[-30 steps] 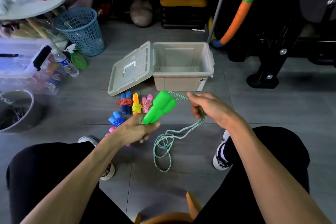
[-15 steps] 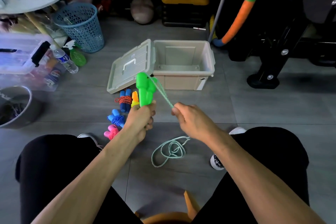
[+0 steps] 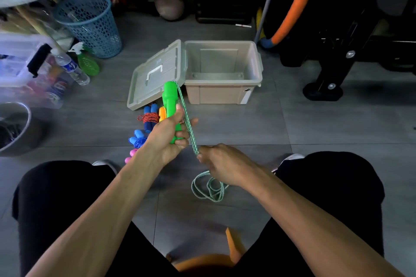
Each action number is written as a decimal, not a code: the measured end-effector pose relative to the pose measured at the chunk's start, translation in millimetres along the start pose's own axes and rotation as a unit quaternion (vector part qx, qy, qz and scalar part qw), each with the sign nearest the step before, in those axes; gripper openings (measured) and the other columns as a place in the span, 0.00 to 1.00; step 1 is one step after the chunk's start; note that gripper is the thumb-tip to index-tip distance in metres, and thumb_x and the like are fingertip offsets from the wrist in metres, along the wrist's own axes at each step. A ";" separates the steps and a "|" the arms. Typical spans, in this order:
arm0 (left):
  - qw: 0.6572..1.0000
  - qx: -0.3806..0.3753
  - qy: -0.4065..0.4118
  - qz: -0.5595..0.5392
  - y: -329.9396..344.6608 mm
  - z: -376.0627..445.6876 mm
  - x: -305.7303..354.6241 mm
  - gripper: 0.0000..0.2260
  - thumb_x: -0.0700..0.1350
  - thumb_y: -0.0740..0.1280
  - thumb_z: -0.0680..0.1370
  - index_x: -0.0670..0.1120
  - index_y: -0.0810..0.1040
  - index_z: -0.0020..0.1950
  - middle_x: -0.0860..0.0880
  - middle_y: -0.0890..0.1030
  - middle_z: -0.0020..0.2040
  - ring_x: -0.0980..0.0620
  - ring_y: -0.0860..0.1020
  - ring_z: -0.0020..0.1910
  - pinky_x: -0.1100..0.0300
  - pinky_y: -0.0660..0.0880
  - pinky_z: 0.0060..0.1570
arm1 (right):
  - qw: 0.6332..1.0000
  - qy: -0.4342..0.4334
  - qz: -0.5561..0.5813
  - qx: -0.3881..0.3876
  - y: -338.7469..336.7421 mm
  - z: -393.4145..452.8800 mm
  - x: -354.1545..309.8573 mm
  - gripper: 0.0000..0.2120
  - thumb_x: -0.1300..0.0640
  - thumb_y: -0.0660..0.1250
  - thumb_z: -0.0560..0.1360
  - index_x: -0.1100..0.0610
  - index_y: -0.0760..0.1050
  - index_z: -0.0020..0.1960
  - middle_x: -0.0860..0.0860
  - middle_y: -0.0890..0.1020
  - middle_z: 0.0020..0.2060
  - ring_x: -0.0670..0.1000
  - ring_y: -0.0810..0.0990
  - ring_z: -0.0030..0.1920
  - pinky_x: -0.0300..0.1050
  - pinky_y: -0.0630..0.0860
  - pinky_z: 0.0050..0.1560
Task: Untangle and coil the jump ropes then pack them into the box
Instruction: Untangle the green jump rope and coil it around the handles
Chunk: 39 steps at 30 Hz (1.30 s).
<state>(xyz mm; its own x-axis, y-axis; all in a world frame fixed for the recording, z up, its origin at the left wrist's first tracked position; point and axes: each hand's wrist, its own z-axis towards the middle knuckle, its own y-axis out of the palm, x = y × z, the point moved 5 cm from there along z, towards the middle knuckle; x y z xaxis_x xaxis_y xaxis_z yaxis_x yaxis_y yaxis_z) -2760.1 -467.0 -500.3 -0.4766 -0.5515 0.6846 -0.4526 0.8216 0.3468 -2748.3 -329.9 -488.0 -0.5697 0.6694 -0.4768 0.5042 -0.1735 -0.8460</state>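
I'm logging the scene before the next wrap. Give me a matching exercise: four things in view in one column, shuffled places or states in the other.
Things:
1. green handles
2. green cord
3. box
4. lid

Places or states:
A. open, nothing visible inside
B. leaning against the box's left side
C. gripped upright in the left hand
D. stretched from the handle tops to the right hand, slack looped on the floor

Pairs: 1-C, 2-D, 3-A, 4-B
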 end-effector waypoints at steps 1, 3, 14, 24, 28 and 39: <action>1.000 0.000 -0.001 -0.007 0.7 -0.4 0.2 0.11 0.55 0.64 0.79 0.51 0.69 0.43 0.49 0.78 0.38 0.60 0.60 0.22 0.69 0.55 0.18 | 1.000 0.000 0.001 0.001 0.3 0.9 -0.4 0.09 0.53 0.55 0.83 0.56 0.72 0.53 0.58 0.81 0.49 0.61 0.79 0.49 0.45 0.65 0.40; 1.000 0.009 0.004 -0.001 0.4 -2.2 1.5 0.11 0.55 0.65 0.79 0.51 0.70 0.42 0.52 0.72 0.33 0.60 0.60 0.22 0.69 0.54 0.18 | 1.000 0.003 -0.002 -0.003 0.9 2.2 0.0 0.10 0.52 0.55 0.83 0.56 0.71 0.50 0.59 0.81 0.47 0.62 0.79 0.48 0.46 0.66 0.39; 0.856 0.202 0.161 0.448 -18.2 8.8 6.3 0.30 0.61 0.46 0.82 0.42 0.75 0.65 0.40 0.78 0.62 0.40 0.75 0.63 0.55 0.67 0.65 | 0.999 -0.039 -0.013 -0.029 -18.5 -19.4 -9.2 0.12 0.53 0.55 0.81 0.54 0.65 0.39 0.53 0.74 0.38 0.56 0.72 0.38 0.49 0.68 0.39; 0.748 -0.003 0.130 0.651 24.6 -13.3 -47.9 0.36 0.63 0.39 0.80 0.39 0.71 0.67 0.34 0.77 0.52 0.38 0.74 0.55 0.50 0.68 0.58 | 0.997 0.019 -0.016 0.070 -54.0 -14.6 35.0 0.09 0.53 0.58 0.82 0.54 0.74 0.47 0.47 0.75 0.43 0.54 0.76 0.47 0.51 0.73 0.46; 0.688 -0.100 0.120 0.708 33.0 -18.9 -56.8 0.34 0.78 0.53 0.68 0.47 0.77 0.40 0.46 0.80 0.37 0.46 0.78 0.41 0.54 0.75 0.44 | 0.996 0.037 0.002 0.084 -59.3 -14.4 46.0 0.10 0.51 0.60 0.81 0.54 0.78 0.50 0.47 0.78 0.46 0.52 0.77 0.50 0.49 0.72 0.47; 0.521 -0.071 0.147 0.838 23.8 -6.0 -63.5 0.13 0.52 0.66 0.71 0.48 0.77 0.53 0.47 0.80 0.50 0.44 0.80 0.50 0.58 0.71 0.42 | 0.998 0.003 -0.058 0.020 -50.1 -23.1 18.2 0.14 0.47 0.59 0.82 0.54 0.78 0.54 0.48 0.78 0.49 0.53 0.77 0.49 0.49 0.73 0.48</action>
<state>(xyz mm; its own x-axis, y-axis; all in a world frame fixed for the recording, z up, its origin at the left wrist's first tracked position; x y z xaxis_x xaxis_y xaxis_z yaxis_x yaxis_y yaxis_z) -2736.0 -411.6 -531.7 0.0337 0.9860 0.1636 0.4837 0.1272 -0.8659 -2769.0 -292.4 -448.7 -0.6191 0.6908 -0.3734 0.4084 -0.1229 -0.9045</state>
